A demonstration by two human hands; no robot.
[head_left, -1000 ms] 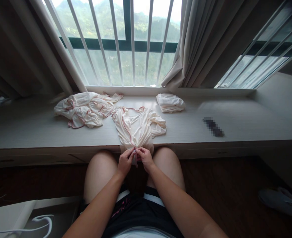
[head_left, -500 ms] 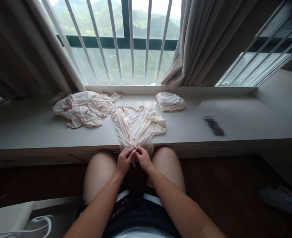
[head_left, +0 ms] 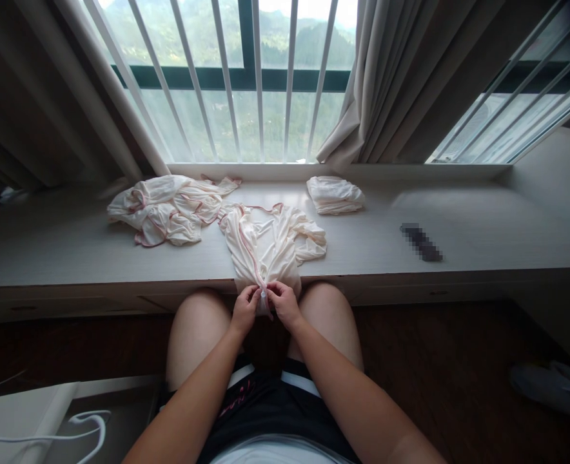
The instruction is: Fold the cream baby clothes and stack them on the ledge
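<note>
A cream shirt with pink piping [head_left: 268, 245] lies on the window ledge, its lower end hanging over the front edge between my knees. My left hand [head_left: 246, 308] pinches the piped front edge from the left. From the right, my right hand [head_left: 284, 304] pinches the same edge, close beside the other hand. A small pale spot shows on the cloth between the fingertips; I cannot make out whether it is a button. Left of the shirt lies a crumpled cream garment with pink piping [head_left: 169, 209]. Behind it to the right sits a folded white cloth [head_left: 336, 195].
The pale ledge [head_left: 48, 251] runs along a barred window with grey curtains [head_left: 386, 84]. A pixelated dark object [head_left: 421, 242] lies on its right part. At the lower left, a white cable [head_left: 102, 432] rests on a low unit; a pale bag [head_left: 550, 386] is on the floor at right.
My hands have moved slightly apart at the shirt's front edge, showing more of the piping and a pale spot between them. The view has shifted a little.
</note>
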